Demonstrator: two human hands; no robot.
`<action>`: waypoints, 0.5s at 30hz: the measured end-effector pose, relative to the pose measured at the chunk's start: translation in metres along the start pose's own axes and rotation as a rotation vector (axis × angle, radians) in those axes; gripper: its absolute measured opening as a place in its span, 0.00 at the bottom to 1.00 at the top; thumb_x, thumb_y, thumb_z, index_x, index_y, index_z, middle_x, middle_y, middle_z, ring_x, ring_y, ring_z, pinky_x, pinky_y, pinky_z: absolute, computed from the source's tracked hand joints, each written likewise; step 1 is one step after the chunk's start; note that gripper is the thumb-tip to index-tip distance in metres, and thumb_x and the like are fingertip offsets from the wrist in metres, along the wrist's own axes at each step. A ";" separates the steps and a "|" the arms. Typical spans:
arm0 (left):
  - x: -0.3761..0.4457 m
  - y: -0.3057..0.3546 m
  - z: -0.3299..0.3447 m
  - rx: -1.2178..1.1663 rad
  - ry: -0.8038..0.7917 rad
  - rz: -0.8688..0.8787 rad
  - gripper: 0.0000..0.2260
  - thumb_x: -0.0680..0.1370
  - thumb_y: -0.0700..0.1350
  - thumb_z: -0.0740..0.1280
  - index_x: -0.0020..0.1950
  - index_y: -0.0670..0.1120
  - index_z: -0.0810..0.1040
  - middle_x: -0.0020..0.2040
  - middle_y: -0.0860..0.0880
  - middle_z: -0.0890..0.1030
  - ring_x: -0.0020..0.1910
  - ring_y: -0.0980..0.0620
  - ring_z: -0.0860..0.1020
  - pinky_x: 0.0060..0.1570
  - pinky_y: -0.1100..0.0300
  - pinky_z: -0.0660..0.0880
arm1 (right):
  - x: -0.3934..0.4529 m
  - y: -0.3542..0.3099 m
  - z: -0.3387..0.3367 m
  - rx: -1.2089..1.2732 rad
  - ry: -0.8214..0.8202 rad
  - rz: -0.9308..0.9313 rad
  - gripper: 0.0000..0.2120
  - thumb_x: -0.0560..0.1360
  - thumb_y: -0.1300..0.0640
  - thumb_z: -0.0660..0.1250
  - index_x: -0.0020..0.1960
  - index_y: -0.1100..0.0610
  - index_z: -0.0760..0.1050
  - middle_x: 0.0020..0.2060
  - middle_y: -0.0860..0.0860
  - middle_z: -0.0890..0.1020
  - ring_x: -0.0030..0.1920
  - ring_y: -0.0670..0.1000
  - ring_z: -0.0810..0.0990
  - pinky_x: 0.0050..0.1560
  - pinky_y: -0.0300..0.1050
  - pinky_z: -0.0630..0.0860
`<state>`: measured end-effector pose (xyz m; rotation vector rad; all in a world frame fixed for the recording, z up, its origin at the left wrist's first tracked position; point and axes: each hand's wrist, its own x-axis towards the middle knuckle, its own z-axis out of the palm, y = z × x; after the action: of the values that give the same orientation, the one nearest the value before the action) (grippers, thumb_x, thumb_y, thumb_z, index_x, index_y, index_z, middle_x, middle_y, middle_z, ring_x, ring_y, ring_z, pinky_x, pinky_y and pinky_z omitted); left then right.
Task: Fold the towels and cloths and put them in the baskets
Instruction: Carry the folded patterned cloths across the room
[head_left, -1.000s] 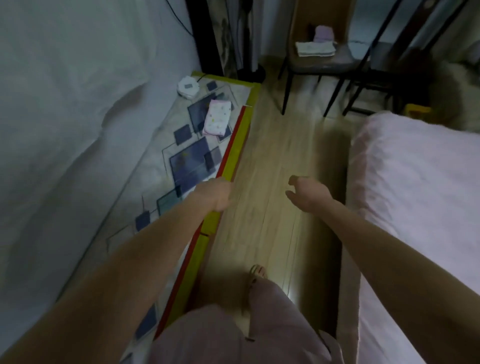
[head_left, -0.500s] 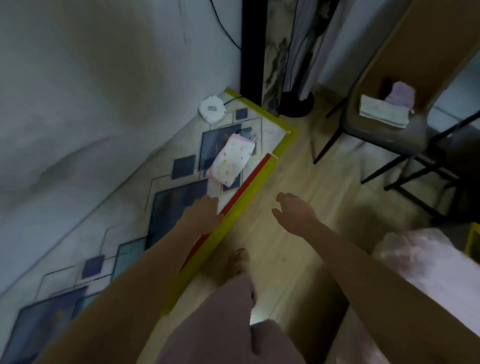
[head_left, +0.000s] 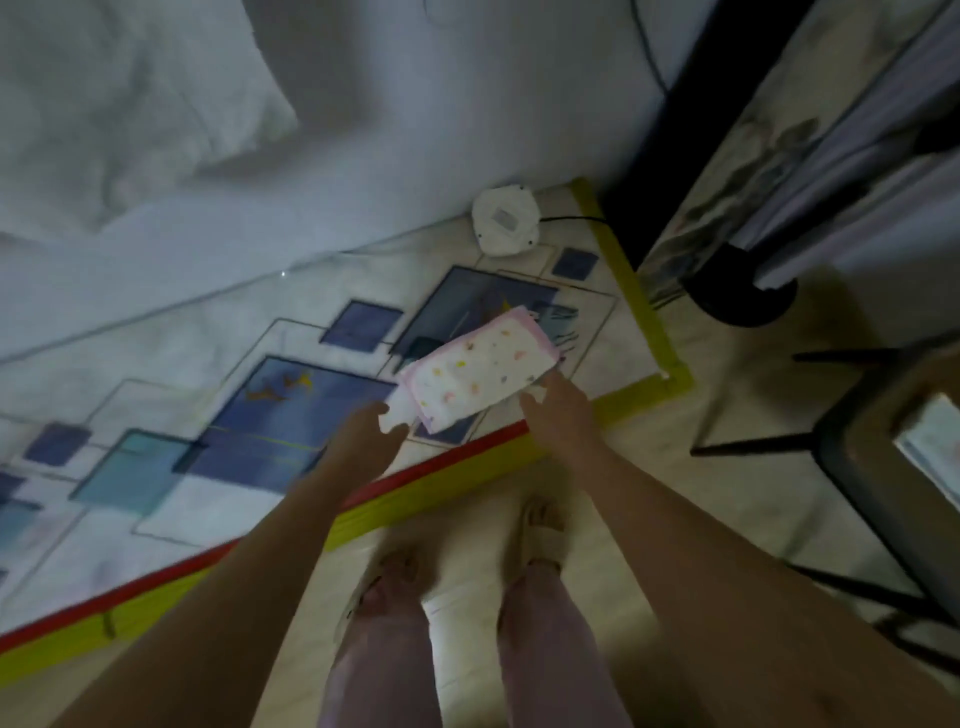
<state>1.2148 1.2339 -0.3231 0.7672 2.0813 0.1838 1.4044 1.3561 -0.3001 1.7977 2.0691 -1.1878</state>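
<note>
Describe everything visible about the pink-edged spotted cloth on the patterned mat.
The cloth is a soft-looking white fabric with small yellow, pink and orange spots and a pink border, folded into a flat oblong of several layers. It lies slantwise on the blue-squared mat, near the mat's yellow and red edge. The left hand pinches its near left corner, where a plain white layer sticks out; the right hand touches its right end, fingers partly hidden under the edge.

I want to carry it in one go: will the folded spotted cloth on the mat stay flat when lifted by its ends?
Probably not: the spotted cloth looks thin and soft, so its middle would likely sag. Its layers splay at the corner by the left hand, so it may unfold. It seems light; the right hand at the other end should help.
</note>
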 end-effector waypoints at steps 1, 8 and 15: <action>0.011 0.004 0.010 -0.045 0.011 -0.045 0.22 0.80 0.46 0.64 0.70 0.36 0.67 0.70 0.38 0.69 0.68 0.41 0.68 0.64 0.56 0.62 | 0.020 0.005 0.000 -0.002 -0.009 -0.005 0.23 0.81 0.51 0.59 0.71 0.62 0.63 0.67 0.59 0.70 0.64 0.58 0.71 0.60 0.48 0.69; 0.120 0.025 0.077 -0.392 0.206 -0.232 0.24 0.79 0.46 0.65 0.71 0.37 0.65 0.70 0.37 0.69 0.67 0.40 0.69 0.64 0.52 0.65 | 0.164 0.043 0.027 -0.125 -0.015 -0.102 0.28 0.79 0.48 0.62 0.72 0.63 0.60 0.67 0.60 0.68 0.65 0.59 0.69 0.63 0.52 0.69; 0.178 0.001 0.137 -0.606 0.416 -0.587 0.32 0.76 0.56 0.66 0.70 0.34 0.64 0.66 0.34 0.70 0.63 0.36 0.71 0.63 0.46 0.69 | 0.254 0.075 0.057 -0.241 0.077 -0.039 0.39 0.77 0.42 0.64 0.76 0.63 0.53 0.73 0.61 0.61 0.72 0.61 0.62 0.68 0.54 0.63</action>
<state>1.2486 1.3178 -0.5284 -0.2748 2.3517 0.6462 1.3818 1.5117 -0.5202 1.7231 2.1902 -0.8465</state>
